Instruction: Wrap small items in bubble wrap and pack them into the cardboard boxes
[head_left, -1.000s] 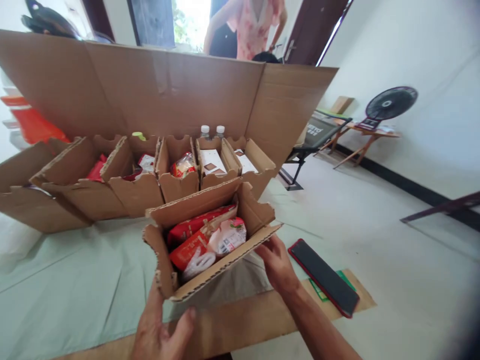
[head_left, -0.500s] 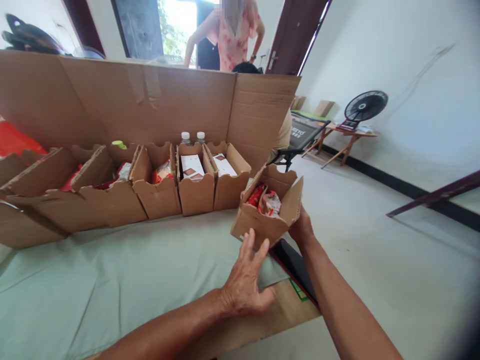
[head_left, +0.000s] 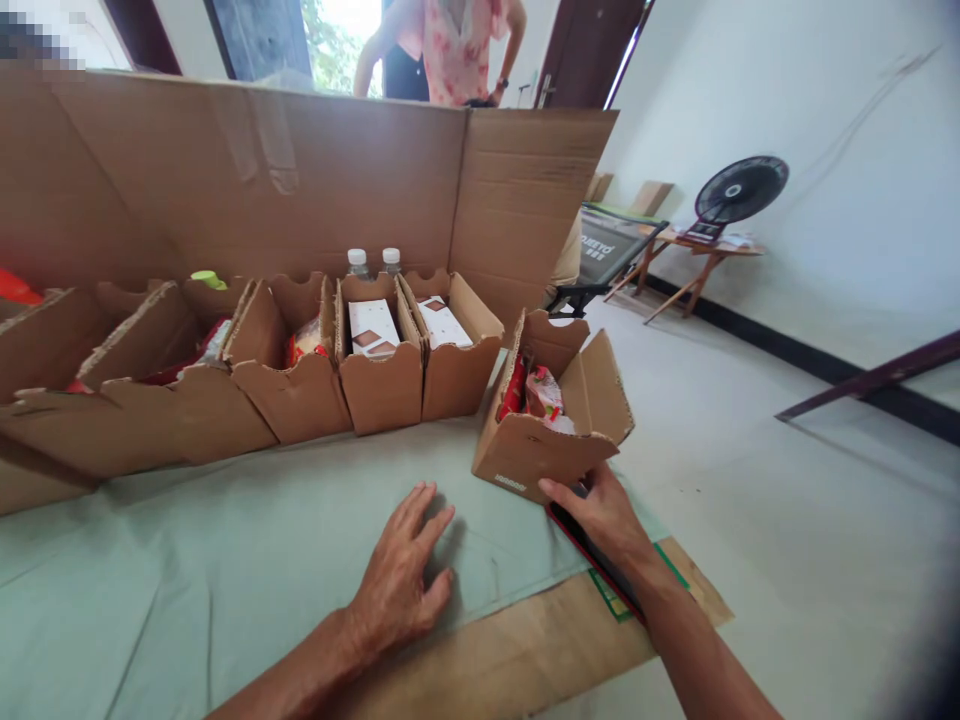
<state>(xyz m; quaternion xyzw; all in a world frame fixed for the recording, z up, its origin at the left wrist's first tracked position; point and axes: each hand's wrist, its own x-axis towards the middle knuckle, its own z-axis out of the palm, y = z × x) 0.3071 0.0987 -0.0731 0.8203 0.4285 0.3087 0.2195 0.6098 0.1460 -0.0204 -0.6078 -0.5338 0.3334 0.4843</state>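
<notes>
A small open cardboard box [head_left: 536, 450] with red and white snack packets [head_left: 534, 392] stands at the right end of a row of similar boxes [head_left: 382, 380] on a pale green cloth [head_left: 225, 560]. My right hand [head_left: 600, 515] touches the box's lower front edge with its fingers loosely spread, lying over a dark phone with a red rim [head_left: 574, 535]. My left hand [head_left: 397, 580] rests flat on the cloth, fingers stretched out, a little left of the box and holding nothing.
A tall cardboard sheet [head_left: 300, 180] stands behind the row. Two water bottles [head_left: 371, 262] poke up behind the boxes. A person in a pink top [head_left: 457, 50] stands beyond it. A fan [head_left: 739, 190] on a low table and a folding chair [head_left: 611, 260] are at the right.
The box went from in front of me to the right end of the row and now rests on the cloth. My left hand let go and dropped flat; my right hand slid to its lower edge.
</notes>
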